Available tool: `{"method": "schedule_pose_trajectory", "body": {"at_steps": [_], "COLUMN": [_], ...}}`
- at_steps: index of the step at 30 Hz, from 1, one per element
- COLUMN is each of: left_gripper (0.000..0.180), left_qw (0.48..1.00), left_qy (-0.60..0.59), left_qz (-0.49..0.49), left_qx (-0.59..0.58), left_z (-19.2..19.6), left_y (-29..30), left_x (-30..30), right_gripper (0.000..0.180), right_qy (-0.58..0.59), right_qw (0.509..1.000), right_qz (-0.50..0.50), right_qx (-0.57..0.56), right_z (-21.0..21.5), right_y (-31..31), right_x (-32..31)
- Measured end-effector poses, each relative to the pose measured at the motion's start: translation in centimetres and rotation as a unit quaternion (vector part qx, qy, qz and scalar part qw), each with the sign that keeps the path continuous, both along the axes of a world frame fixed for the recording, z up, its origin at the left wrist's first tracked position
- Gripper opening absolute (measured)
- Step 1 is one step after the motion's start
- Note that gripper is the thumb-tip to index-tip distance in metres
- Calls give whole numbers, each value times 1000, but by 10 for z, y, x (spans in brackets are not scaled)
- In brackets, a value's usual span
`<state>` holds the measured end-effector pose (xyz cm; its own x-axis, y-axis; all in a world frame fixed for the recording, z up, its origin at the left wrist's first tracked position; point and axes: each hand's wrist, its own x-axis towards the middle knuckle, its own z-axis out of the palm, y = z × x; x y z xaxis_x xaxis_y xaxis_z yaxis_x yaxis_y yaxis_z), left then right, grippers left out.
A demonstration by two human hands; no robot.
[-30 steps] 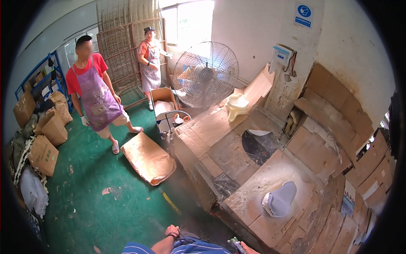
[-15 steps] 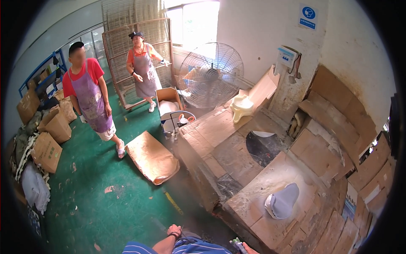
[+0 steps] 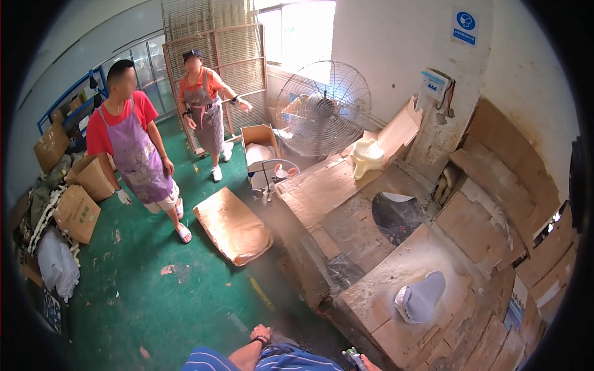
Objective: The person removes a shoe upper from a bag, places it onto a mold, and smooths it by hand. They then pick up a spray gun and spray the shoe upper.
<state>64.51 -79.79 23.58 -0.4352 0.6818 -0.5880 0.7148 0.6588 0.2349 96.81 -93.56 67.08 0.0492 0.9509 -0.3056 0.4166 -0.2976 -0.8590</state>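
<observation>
My left hand (image 3: 262, 334), a dark band at its wrist, is closed low in front of my body. A clear, see-through strip (image 3: 236, 323) shows just beyond it, and I cannot tell whether the hand holds it. At the lower edge my right hand (image 3: 370, 363), partly cut off, is closed around a small silver and green metal tool (image 3: 353, 357). Right of that hand, on the cardboard-covered bench (image 3: 371, 309), rests a grey curved piece (image 3: 423, 297) with a whitish, rough side. Neither hand touches this piece.
Two people in aprons, a nearer one (image 3: 137, 142) and a farther one (image 3: 204, 108), stand on the green floor. Brown paper (image 3: 234, 227) lies there. A large fan (image 3: 323, 111), a cream stool (image 3: 367, 154) and an open carton (image 3: 258, 143) stand beyond the bench. Boxes (image 3: 77, 213) line the left.
The view has shifted, so the room sits slightly further right. The nearer person has stepped forward; the farther one has moved and turned. My hands keep about the same pose.
</observation>
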Motion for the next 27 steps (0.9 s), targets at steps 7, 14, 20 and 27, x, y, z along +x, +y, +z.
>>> {"method": "schedule_pose_trajectory", "body": {"at_steps": [7,14,20,27], "left_gripper": [40,40,39,39], "left_qw": [1000,1000,1000,1000], "left_qy": [-6,-4,-8,5], "left_qz": [7,5,-1,-3], "left_qx": [1,-1,-10,-1], "left_z": [-9,-10,-9,-11], "left_y": [-2,-3,0,-1], "left_x": [-1,-4,0,0], "right_gripper": [48,49,49,48], "right_qy": [4,0,11,7], "right_qw": [999,1000,1000,1000], "right_qz": [-2,-6,-7,-2], "right_qx": [32,0,-9,-11], "right_z": [-2,1,-3,1], "right_y": [2,4,5,7], "right_x": [-1,0,1,-1]}}
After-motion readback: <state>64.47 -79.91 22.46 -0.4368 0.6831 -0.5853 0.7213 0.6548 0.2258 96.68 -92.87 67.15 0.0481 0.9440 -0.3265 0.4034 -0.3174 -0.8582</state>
